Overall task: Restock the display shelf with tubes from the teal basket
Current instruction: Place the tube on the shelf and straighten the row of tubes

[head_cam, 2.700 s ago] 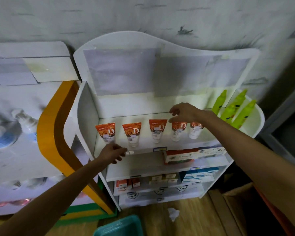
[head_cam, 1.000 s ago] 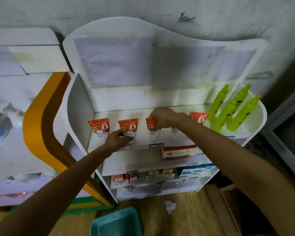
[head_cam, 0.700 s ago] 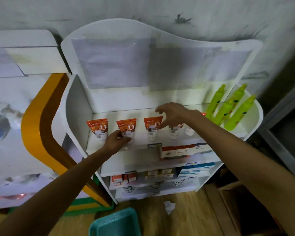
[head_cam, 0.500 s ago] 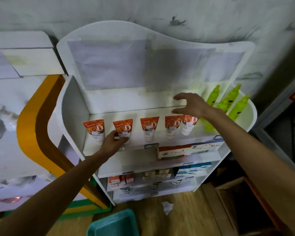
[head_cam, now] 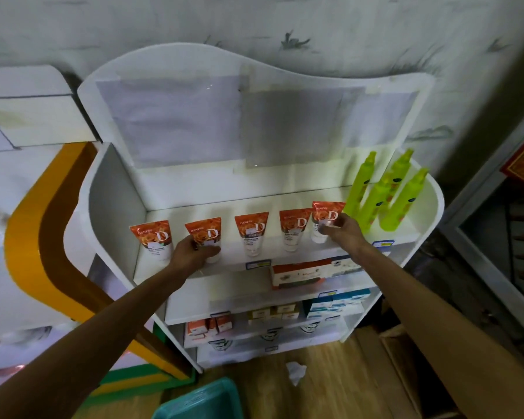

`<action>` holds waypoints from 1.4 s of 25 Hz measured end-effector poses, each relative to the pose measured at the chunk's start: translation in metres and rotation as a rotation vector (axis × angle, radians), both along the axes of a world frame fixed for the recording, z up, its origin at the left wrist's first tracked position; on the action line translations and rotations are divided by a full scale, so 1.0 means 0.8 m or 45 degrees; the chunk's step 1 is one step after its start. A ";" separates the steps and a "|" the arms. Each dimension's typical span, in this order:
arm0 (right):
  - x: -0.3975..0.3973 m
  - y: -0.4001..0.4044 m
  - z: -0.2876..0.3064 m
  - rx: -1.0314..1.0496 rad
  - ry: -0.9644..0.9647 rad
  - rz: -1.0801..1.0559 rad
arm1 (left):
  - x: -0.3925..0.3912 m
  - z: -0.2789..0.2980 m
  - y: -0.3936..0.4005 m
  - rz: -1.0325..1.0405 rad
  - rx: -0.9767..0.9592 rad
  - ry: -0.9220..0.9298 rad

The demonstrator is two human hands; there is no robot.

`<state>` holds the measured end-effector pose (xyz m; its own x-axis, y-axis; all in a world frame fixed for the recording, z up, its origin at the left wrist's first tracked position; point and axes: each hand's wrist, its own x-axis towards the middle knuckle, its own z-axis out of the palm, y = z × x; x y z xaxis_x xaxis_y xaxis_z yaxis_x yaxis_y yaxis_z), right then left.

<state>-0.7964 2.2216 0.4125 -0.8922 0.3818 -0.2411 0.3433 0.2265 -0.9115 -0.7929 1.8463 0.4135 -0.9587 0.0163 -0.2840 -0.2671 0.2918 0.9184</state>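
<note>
Our left hand (head_cam: 194, 252) is curled around the bottom of the second tube (head_cam: 204, 237) in the row, with the fingers wrapped at its white cap end. Our right hand (head_cam: 341, 229) pinches the fifth tube (head_cam: 325, 220) at the far right of the row, thumb and fingers closed on its middle. Both tubes stand on the top shelf (head_cam: 300, 255) of the white display shelf.

We think we are at the tidy-up step: the tubes are on the shelf and we are making them stand straight in a line. Next we should let go softly so they do not tip, then go down to the teal basket (head_cam: 200, 400) on the floor to see if any are left. We cannot see inside it from here.

The tubes are soft and squeezy, flat and orange at the top, round and white at the bottom. They stand on their caps, so they can fall over easily. Three more tubes (head_cam: 253, 234) stand in the row, a little apart from each other. Just beside the fifth tube are tall green bottles (head_cam: 381, 204), hard and shiny with pointy tops. The shelf is smooth and painted white with a wavy back. The basket is plastic with a thick rim.
</note>
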 end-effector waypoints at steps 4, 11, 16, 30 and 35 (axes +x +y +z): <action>-0.007 -0.017 -0.015 0.155 0.045 0.022 | 0.002 0.005 0.005 -0.003 0.014 0.036; 0.006 -0.013 -0.018 0.248 0.044 0.006 | 0.004 -0.001 0.001 0.019 -0.043 0.046; 0.005 -0.003 -0.020 0.221 0.027 0.037 | 0.006 0.001 0.002 0.014 -0.061 0.027; 0.009 -0.003 -0.032 0.097 0.054 0.020 | 0.008 0.000 0.006 -0.002 -0.087 0.006; 0.002 0.004 -0.032 0.098 0.033 0.083 | 0.014 0.001 0.006 0.039 -0.081 -0.042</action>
